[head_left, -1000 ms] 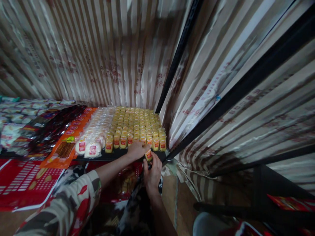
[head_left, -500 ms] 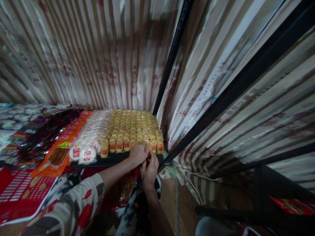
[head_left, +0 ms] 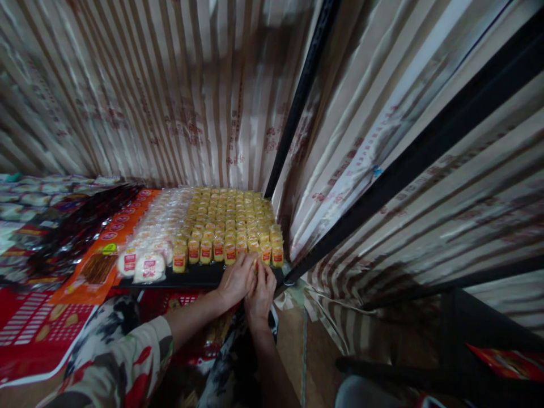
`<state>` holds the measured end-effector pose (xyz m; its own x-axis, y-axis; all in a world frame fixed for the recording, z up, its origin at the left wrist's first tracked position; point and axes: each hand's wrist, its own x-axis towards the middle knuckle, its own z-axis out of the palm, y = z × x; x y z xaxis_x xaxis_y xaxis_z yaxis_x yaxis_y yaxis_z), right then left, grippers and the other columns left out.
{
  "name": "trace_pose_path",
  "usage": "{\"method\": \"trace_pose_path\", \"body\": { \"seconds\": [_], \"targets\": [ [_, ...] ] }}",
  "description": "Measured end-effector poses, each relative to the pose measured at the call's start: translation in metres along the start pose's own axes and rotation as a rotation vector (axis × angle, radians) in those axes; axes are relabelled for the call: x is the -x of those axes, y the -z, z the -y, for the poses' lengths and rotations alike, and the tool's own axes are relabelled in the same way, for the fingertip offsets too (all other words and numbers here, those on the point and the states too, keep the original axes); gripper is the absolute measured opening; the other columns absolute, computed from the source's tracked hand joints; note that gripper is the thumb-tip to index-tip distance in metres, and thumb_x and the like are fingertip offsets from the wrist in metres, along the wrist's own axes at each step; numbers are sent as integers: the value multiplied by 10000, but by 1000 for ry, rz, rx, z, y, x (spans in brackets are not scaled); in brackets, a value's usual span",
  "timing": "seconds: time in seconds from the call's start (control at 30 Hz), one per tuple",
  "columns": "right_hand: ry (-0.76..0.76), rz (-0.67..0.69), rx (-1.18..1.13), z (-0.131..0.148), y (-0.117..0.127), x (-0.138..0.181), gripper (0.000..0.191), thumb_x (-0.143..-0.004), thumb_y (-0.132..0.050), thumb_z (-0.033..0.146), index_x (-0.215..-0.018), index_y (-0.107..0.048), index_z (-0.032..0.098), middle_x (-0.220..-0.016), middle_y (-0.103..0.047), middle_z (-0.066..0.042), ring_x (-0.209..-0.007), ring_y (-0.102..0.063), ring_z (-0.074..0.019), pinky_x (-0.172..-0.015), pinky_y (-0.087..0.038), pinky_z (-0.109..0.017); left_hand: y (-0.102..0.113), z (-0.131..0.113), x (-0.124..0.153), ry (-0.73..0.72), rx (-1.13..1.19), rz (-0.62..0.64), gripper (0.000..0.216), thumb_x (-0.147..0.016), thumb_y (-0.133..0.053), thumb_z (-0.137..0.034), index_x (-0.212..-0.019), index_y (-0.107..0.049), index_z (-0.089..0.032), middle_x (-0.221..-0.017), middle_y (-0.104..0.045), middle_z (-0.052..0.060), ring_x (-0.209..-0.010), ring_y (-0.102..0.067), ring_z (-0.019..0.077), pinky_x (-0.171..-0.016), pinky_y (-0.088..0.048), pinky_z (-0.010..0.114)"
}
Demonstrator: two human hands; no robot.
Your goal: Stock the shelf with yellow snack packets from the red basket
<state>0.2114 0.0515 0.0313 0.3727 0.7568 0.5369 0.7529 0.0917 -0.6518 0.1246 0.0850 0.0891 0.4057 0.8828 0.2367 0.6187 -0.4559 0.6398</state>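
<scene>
My left hand (head_left: 236,281) and my right hand (head_left: 260,296) meet at the front edge of the dark shelf (head_left: 191,279). Both are closed, fingertips together around a small yellow snack packet (head_left: 255,265); only a sliver of it shows between the fingers. Just behind them stand tight rows of yellow snack packets (head_left: 229,226) with red labels, upright along the front. Round white wrapped snacks (head_left: 149,266) with red print lie to their left.
Left of the white snacks are an orange packet (head_left: 91,277) and dark shiny packets (head_left: 80,226). A red basket (head_left: 25,334) sits low at the left. Black metal posts (head_left: 352,201) cross on the right, before striped curtains (head_left: 170,85). A red packet (head_left: 505,362) lies at the lower right.
My left hand has drawn back slightly toward me, uncovering more labels in the front row. My right fingertips have closed in against it.
</scene>
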Motion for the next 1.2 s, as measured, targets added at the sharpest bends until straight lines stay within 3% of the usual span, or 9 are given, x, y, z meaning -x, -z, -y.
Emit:
{"method": "trace_pose_path", "body": {
  "seconds": [0.17,0.37,0.53,0.7,0.83,1.07,1.2],
  "targets": [
    [-9,30,12,1,0,-1,442,-903,-320,281,-1328,-386,178,-1211,-489,-151,-1146,-428,-247,-930,-373,-443,-3,6,-1,-86,70,-4,412,-819,-364,-110,-1210,-432,-217,-1151,-463,78,-1050,-503,178,-911,-459,319],
    [81,66,50,-4,-3,4,445,-882,-372,261,-1322,-391,193,-1253,-465,-142,-1173,-403,-243,-930,-375,-438,-7,9,-1,-22,67,23,396,-815,-386,-116,-1198,-452,-190,-1112,-464,82,-1026,-509,176,-931,-453,326],
    [101,74,81,-8,-6,6,471,-874,-412,280,-1331,-381,170,-1259,-452,-152,-1168,-392,-243,-928,-377,-420,-13,15,-2,-51,122,33,403,-825,-384,-112,-1210,-460,-204,-1111,-462,76,-985,-523,161,-908,-468,310],
    [65,110,92,-6,-5,3,465,-854,-428,281,-1310,-413,191,-1267,-457,-136,-1153,-405,-244,-918,-380,-414,-12,15,0,-7,-24,32,385,-849,-360,-135,-1217,-465,-162,-1126,-480,106,-960,-551,188,-866,-493,327],
    [64,131,81,-3,-4,2,468,-857,-390,240,-1322,-391,189,-1291,-449,-138,-1173,-405,-239,-933,-366,-423,-13,13,5,-79,-66,13,353,-877,-329,-145,-1199,-470,-163,-1150,-493,93,-989,-553,170,-903,-479,303],
    [107,119,56,-6,-3,3,448,-867,-380,228,-1310,-404,164,-1293,-441,-155,-1200,-380,-233,-950,-355,-431,-14,11,6,-18,-106,-14,343,-831,-398,-122,-1160,-493,-135,-1106,-525,98,-906,-583,162,-838,-513,276],
    [105,50,-15,-2,3,5,401,-884,-308,210,-1254,-457,169,-1285,-440,-145,-1206,-383,-223,-964,-345,-447,-6,13,21,-43,-45,-61,339,-823,-379,-122,-1125,-521,-184,-1093,-529,66,-926,-568,145,-860,-490,263]
  ]
}}
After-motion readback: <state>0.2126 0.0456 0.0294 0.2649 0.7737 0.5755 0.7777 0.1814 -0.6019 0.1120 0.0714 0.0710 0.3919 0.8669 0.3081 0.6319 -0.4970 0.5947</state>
